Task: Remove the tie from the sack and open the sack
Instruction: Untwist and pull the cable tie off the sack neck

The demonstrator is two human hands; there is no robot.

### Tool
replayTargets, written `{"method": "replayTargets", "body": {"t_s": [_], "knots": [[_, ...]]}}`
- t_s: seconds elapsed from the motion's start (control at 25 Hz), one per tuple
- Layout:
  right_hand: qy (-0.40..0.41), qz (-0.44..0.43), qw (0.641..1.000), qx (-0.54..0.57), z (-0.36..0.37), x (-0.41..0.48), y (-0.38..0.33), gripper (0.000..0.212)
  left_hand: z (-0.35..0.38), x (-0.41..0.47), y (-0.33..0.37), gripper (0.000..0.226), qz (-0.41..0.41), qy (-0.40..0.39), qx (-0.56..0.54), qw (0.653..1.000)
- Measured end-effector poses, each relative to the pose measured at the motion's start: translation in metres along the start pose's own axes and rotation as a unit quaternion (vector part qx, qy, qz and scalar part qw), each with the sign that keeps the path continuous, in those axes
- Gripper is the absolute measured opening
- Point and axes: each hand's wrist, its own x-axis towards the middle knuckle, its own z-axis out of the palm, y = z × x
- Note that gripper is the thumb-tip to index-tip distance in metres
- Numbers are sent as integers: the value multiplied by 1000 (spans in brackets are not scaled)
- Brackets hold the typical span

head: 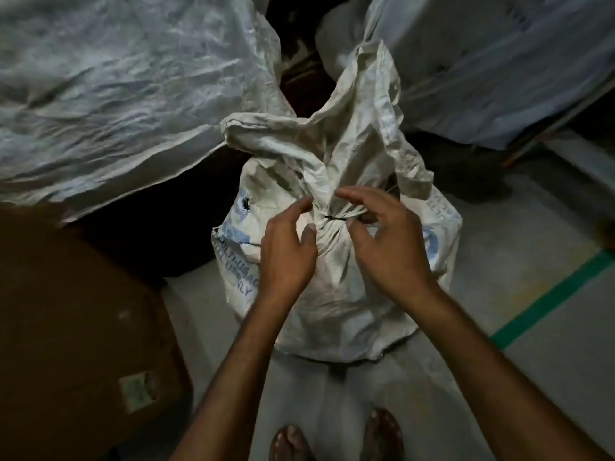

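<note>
A white woven sack (336, 301) with blue print stands upright on the floor in front of me. Its neck is bunched and bound by a thin black tie (335, 218), and the loose top flops upward and to the right. My left hand (289, 251) hovers at the left of the neck, fingers apart, thumb close to the fabric. My right hand (386, 241) curves over the right side of the neck, with thumb and forefinger at the end of the tie. Whether they pinch it is unclear.
A brown cardboard box (76, 327) stands close on the left. Large pale sacks (126, 88) lean behind at left and right (492, 61). A green stripe (552, 297) crosses the grey floor at right. My sandalled feet (336, 437) are just below the sack.
</note>
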Motion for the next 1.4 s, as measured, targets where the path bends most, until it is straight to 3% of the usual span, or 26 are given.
{"method": "replayTargets", "body": {"t_s": [0.12, 0.2, 0.32, 0.4, 0.48, 0.56, 0.68, 0.84, 1.0, 1.28, 1.4], "knots": [[-33, -97, 988, -119, 19, 16, 25, 58, 12, 24, -24, 59, 101, 18, 51, 993], [-29, -96, 986, -135, 29, 26, 43, 56, 18, 45, -32, 57, 126, -1, 38, 991], [1, 22, 1000, 22, 40, 26, 64, 49, 22, 62, -37, 45, 103, -33, -32, 994], [-13, 124, 976, 179, 42, 22, 79, 47, 20, 67, -46, 36, 81, -48, -107, 990], [-15, 137, 965, 225, 45, 17, 94, 47, 22, 67, -56, 34, 87, -86, -142, 982], [7, 112, 976, 185, 50, 10, 96, 42, 29, 63, -67, 34, 108, -111, -107, 982], [12, 91, 993, 75, 53, 2, 78, 36, 31, 51, -71, 39, 119, -75, -33, 989], [24, 96, 995, -27, 54, -7, 65, 51, 34, 40, -70, 47, 138, -39, 23, 989], [55, 113, 991, -50, 60, -22, 69, 53, 43, 22, -63, 42, 153, -31, 48, 987], [80, 88, 990, -73, 69, -25, 82, 21, 44, 26, -66, 17, 178, -32, 109, 977], [84, 99, 988, -88, 70, -23, 83, 24, 44, 30, -64, 15, 188, -16, 129, 973]]}}
